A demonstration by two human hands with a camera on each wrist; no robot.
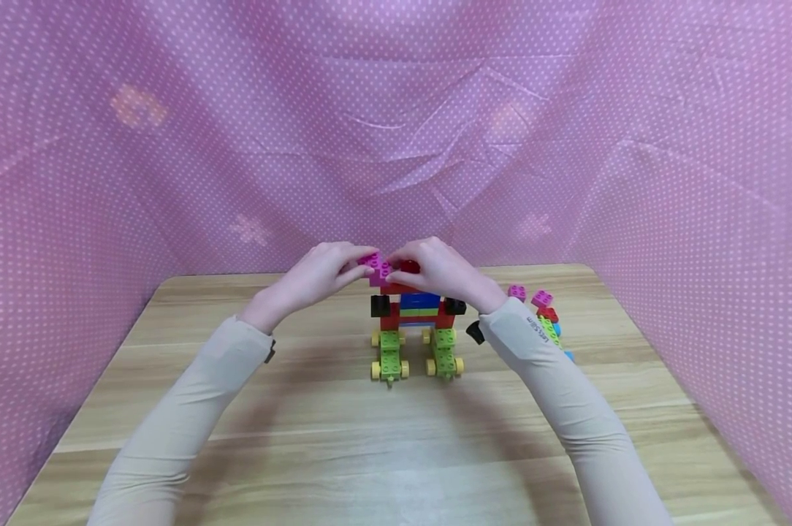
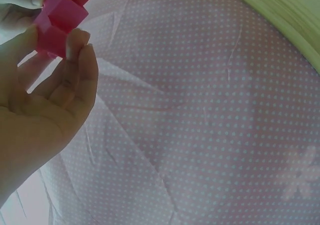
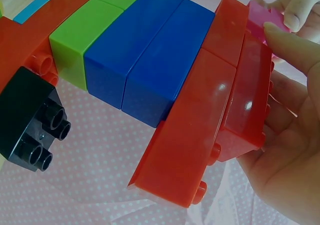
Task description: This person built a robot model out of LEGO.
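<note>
Seen from the head camera: on a wooden table (image 1: 343, 446) walled in by pink dotted cloth (image 1: 172, 146), a block model (image 1: 417, 321) standing upright near the middle, with green legs on yellow wheels, a red, blue and green body and black blocks jutting out at either side. Both hands meeting at its top: left hand (image 1: 320, 276) with fingers curled round a pink brick (image 1: 378, 267) at the top left corner, right hand (image 1: 443, 272) curled over the red brick (image 1: 409, 267) just beside it, pink and red touching. Loose bricks (image 1: 546, 315) in pink, red, green and blue lying just right of the right forearm, partly hidden by the sleeve. From the left wrist: left hand (image 2: 45, 105) pinching the pink brick (image 2: 59, 22) between thumb and fingertips, a red edge touching the brick above, dotted cloth filling the rest. From the right wrist: the model close up and tilted in frame, red brick (image 3: 240, 100) stacked on a longer red plate, blue blocks (image 3: 150, 60) next, then a green block (image 3: 82, 40), a black block (image 3: 27, 120) at lower left. Right hand (image 3: 285, 160) gripping the red brick's end, fingers curled beneath and thumb above; pink brick (image 3: 262, 25) touching the red top, pinched by fingertips of the left hand (image 3: 295, 5).
</note>
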